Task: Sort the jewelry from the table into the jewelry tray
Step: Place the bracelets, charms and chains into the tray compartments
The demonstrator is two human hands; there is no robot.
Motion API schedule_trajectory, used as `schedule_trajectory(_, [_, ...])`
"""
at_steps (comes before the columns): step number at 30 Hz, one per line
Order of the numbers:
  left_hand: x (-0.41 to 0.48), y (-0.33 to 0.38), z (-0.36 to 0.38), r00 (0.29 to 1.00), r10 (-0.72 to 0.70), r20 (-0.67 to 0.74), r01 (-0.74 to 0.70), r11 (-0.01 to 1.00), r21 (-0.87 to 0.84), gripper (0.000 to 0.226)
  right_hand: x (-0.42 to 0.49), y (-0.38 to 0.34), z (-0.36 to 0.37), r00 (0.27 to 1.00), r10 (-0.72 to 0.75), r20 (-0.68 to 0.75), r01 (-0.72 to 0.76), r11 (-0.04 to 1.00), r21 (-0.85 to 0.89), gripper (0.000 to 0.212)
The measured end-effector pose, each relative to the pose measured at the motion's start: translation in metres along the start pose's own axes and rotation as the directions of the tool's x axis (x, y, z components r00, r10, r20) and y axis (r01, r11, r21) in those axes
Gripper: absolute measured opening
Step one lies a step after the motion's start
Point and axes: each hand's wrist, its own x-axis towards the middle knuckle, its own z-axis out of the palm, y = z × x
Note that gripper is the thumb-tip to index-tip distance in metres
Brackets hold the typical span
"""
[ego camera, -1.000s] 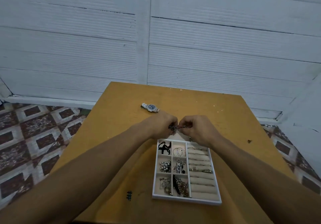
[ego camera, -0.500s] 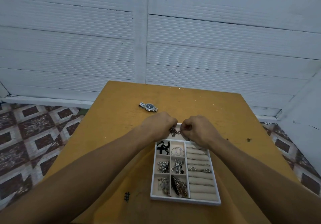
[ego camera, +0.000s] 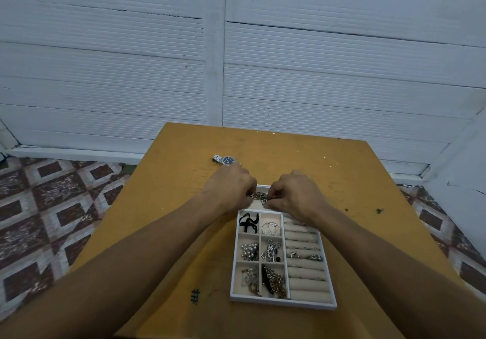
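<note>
Hands, left hand and right hand pinching tangled silver chain, over white velvet-lined compartmented tray

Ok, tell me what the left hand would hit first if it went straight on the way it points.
Likely the right hand: the left hand points toward it, with only the chain they both pinch between them. The watch sits off that line, though depth is hard to judge.

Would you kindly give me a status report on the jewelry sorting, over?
Left hand and right hand both pinching tangled silver chain over far end of white compartment tray. Silver dark-dial wristwatch unsorted on yellow table. Nothing blocking.
</note>
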Motion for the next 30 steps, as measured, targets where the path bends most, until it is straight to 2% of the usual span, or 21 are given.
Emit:
schedule_trajectory(9, [-0.001,-0.002,0.009,0.999,-0.051,-0.019,0.05,0.998,-0.033,0.02,0.003,0.006,0.008,0.994,0.019,-0.109,-0.03,0.995,-0.1,0.015])
schedule_trajectory(14, [-0.003,-0.003,0.016,0.989,-0.148,-0.024,0.14,0.971,-0.191,0.018,0.003,0.007,0.007,0.994,0.01,-0.112,-0.024,0.992,-0.126,0.017])
schedule_trajectory(20, [-0.008,-0.002,0.024,0.959,-0.28,0.036,0.274,0.897,-0.347,0.016,0.002,0.009,0.009,0.993,0.021,-0.112,-0.037,0.989,-0.141,0.021])
schedule_trajectory(30, [-0.01,-0.003,0.027,0.956,-0.294,0.007,0.276,0.891,-0.359,0.016,0.0,0.009,0.008,0.996,0.023,-0.083,-0.036,0.987,-0.155,0.022])
